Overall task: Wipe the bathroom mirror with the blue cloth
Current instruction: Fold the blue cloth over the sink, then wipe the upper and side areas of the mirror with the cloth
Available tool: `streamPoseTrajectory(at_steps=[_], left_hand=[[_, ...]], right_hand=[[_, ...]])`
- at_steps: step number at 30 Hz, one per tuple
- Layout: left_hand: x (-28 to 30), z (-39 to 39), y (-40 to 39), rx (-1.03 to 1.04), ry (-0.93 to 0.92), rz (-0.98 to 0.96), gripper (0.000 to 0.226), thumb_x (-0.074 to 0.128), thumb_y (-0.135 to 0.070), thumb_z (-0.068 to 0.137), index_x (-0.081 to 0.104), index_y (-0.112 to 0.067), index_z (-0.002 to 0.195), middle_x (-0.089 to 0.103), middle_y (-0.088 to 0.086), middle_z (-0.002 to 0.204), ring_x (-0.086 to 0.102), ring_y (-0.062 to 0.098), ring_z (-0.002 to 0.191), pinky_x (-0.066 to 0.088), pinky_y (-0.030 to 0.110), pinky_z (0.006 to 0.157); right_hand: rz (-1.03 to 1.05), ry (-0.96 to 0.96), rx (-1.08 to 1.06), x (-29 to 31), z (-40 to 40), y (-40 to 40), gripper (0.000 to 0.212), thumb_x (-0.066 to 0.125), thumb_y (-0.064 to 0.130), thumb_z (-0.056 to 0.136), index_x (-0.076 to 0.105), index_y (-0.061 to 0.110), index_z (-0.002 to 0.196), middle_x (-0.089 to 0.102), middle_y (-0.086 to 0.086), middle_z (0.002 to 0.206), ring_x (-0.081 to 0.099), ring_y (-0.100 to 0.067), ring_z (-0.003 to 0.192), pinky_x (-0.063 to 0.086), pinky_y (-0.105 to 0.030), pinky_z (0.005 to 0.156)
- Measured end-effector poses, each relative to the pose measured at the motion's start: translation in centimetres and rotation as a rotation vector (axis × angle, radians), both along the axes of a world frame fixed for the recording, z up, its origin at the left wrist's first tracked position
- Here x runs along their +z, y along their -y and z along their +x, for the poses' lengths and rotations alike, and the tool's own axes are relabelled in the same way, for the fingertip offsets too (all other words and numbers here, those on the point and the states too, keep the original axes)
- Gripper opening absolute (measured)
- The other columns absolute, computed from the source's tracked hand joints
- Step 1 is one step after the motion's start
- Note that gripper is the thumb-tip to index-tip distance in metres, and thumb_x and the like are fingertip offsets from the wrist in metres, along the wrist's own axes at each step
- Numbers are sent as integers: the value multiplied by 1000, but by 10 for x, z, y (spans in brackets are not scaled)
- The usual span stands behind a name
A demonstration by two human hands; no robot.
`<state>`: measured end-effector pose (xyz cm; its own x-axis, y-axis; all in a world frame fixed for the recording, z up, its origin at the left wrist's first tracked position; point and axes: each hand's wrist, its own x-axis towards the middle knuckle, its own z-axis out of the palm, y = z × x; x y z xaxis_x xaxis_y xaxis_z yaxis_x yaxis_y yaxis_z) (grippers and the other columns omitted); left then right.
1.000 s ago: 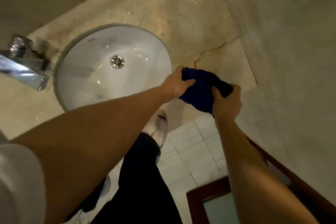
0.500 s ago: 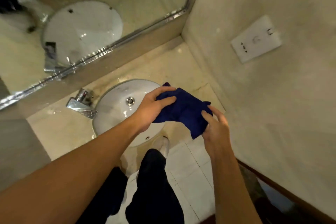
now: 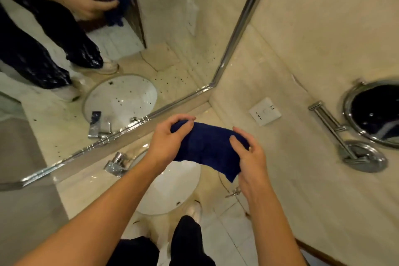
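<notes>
Cloth (image 3: 207, 147), blue, held up between both hands above the sink (image 3: 170, 192), clear of the glass. Left hand (image 3: 166, 142) grips the cloth's left end, fingers curled over the top edge, thumb side underneath. Right hand (image 3: 248, 155) pinches the right end, fingers and thumb closed on the fabric, a loose corner hanging below it. Cloth stretched flat and wide between them; this reads as folding or squaring it into a pad before use, so a broad face meets the glass.

Mirror (image 3: 129, 54) stands behind the sink, chrome-framed, running up to the corner of the wall. Its lower part carries many dark specks and spots, thickest over the reflected basin. No contact between cloth and mirror yet; wiping judged not begun.

Tap (image 3: 115, 163) sits at the back left of the sink on the marble desk (image 3: 86, 181), just under the mirror's bottom edge. On the right wall: a white socket plate (image 3: 265, 111) and a round swing-arm shaving mirror (image 3: 375, 114), well apart from the hands.

Next move likely needs one hand to take the whole cloth and reach forward over the tap.
</notes>
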<state>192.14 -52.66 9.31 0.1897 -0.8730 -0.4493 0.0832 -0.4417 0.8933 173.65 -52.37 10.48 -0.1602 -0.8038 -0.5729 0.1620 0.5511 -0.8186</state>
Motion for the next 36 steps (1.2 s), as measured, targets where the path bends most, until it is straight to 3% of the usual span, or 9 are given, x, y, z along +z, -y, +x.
streamPoseTrajectory(at_steps=[4,7,10,12,15,19,23,28,36], left_hand=[[56,19,7,30,5,-114,11,64,-27,94,72,-32,99,70,-13,102,65,3,94,54,18,64],[98,33,18,10,87,-233,28,70,-33,89,63,-37,116,65,-16,113,61,5,107,56,30,81],[139,42,27,16,220,-389,50,76,-31,84,53,-34,129,59,-18,120,56,-3,109,49,17,88],[164,46,31,24,235,-457,46,77,-24,84,56,-29,125,62,-16,116,59,-1,106,51,20,90],[199,52,37,60,284,-504,41,78,-22,81,58,-30,116,65,-18,107,60,-2,100,49,22,89],[246,58,48,70,370,-587,45,80,-28,78,55,-33,115,62,-24,102,55,-11,96,39,2,78],[291,64,52,82,427,-679,48,80,-33,78,56,-28,119,62,-22,102,58,2,95,43,13,85],[350,67,54,185,338,-819,26,74,-34,83,60,-28,105,65,-24,92,59,-8,90,40,5,74],[442,78,55,336,492,-1030,28,73,-30,86,62,-25,112,68,-17,101,64,0,94,49,20,85]], right_hand=[[-244,-242,42,61,27,15,19,59,16,96,70,30,102,70,9,104,66,-14,102,56,-41,89],[-357,-299,71,106,41,30,15,59,19,96,65,28,107,67,10,105,64,-13,102,55,-39,91],[-411,-328,173,147,48,40,44,75,27,84,55,28,123,62,11,117,62,-5,105,54,-29,89],[-451,-371,235,174,48,45,57,79,23,79,50,29,128,60,15,117,61,5,101,53,-18,81],[-539,-495,302,213,50,55,49,78,19,81,52,28,121,63,18,109,61,6,95,50,-16,78],[-728,-657,275,260,57,71,24,72,22,85,61,27,106,68,17,97,63,-1,92,51,-25,82],[-882,-629,164,305,70,74,23,70,17,87,58,35,96,65,30,90,62,4,89,46,-15,78],[-1010,-453,20,365,83,76,27,69,9,86,60,26,106,67,19,101,64,-2,96,51,-24,86],[-1210,-315,-65,450,108,95,39,65,15,75,61,20,113,67,8,112,64,-7,103,52,-26,90]])
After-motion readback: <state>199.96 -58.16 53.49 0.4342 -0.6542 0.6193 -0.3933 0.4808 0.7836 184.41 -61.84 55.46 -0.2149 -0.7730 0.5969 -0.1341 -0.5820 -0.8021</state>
